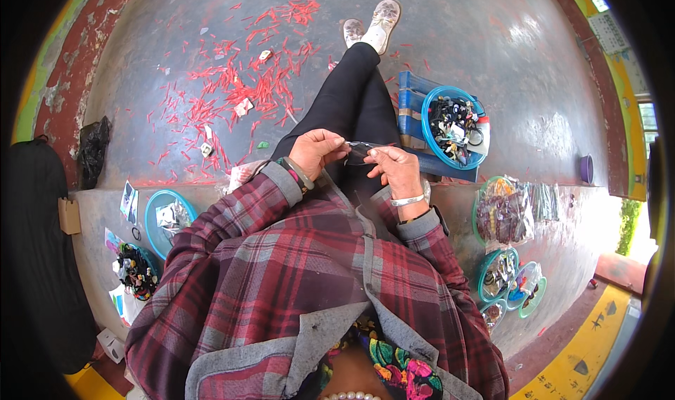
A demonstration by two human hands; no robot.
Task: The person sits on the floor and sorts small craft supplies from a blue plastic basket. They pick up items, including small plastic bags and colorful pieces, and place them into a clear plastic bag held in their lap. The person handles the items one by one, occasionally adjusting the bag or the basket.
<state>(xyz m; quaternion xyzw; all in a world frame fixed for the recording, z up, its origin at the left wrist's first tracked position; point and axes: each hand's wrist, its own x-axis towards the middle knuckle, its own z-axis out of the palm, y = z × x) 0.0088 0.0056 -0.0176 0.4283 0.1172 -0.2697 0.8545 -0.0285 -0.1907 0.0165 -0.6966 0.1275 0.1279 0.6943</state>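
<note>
A small clear plastic bag [359, 151] is stretched between my two hands above my lap. My left hand [318, 151] pinches one end between thumb and fingers. At the other end, the fingertips of my right hand [396, 169] hold the film. Whatever the bag contains is too dark and small to tell. Right of my knees, a blue basin [427, 116] rests on a blue wooden stool [410, 95]. Inside the basin lies a heap of black hair ties [448, 112] with small ornaments, and some white pieces.
Red paper scraps [258, 91] litter the floor ahead on the left. Along the ledge at left stand a light blue basin [149, 220] and a basin of hair ties [138, 273]. To the right are bagged beads [501, 212], several small basins [498, 273] and a purple cup [586, 169].
</note>
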